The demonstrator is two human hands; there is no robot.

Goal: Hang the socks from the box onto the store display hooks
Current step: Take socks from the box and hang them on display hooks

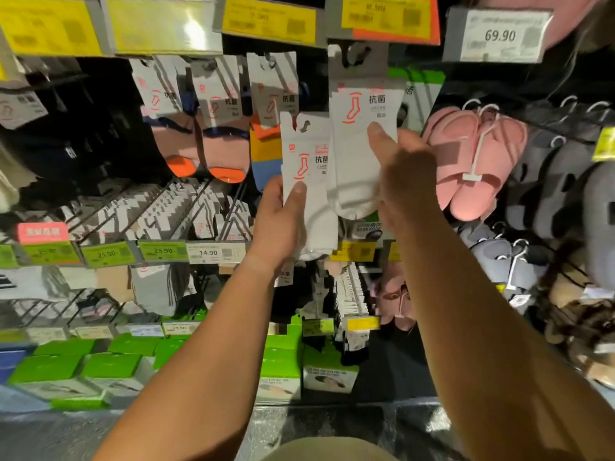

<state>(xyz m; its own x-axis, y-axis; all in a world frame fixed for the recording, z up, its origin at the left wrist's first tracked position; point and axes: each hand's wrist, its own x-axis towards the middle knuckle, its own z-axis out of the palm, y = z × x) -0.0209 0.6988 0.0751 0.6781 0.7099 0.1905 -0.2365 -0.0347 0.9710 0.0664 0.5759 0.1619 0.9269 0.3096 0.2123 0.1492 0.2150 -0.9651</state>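
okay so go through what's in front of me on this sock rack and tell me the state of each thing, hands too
Left hand: grips a white sock pack, not hung.
Right hand: holds a second white sock pack, its card top up at the hook.
Pink slippers: hanging.
Orange-toed socks: hanging.

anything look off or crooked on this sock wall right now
Nothing looks damaged or spilled. The only loose items are two white sock packs: the right hand lifts one to the top-row hook, and the left hand holds the other lower, not yet hung. Hanging rows look orderly.
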